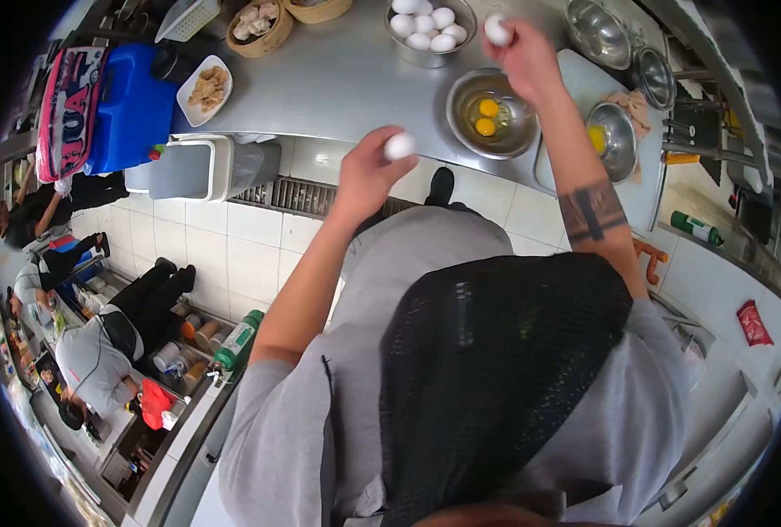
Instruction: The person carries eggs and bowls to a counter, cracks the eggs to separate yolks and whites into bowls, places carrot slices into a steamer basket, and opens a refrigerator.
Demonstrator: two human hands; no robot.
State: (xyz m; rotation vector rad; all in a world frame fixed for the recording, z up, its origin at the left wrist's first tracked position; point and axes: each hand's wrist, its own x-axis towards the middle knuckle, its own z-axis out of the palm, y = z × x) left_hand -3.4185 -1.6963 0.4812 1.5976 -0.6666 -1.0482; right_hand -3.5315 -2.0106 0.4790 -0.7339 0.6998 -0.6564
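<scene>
My left hand (366, 176) is closed around a white egg (399, 147), held in front of the counter's near edge. Over the counter, my right hand (528, 66) grips another white egg (497, 32) at its fingertips. Between and below the hands stands a metal bowl (454, 130) with two yolks (487, 117) and clear egg white in it. Behind that, a second metal bowl (432, 58) is heaped with several whole white eggs (424, 25). To the right, a smaller metal bowl (621, 140) holds a yolk (596, 138), partly hidden by my right forearm.
Metal bowls (598, 33) lie at the back right. A white dish of brownish food (208, 90), bamboo steamers (256, 28) and a blue container (136, 105) are at the left. Bins (219, 167) stand below the counter edge. Co-workers (101, 351) are at the far left.
</scene>
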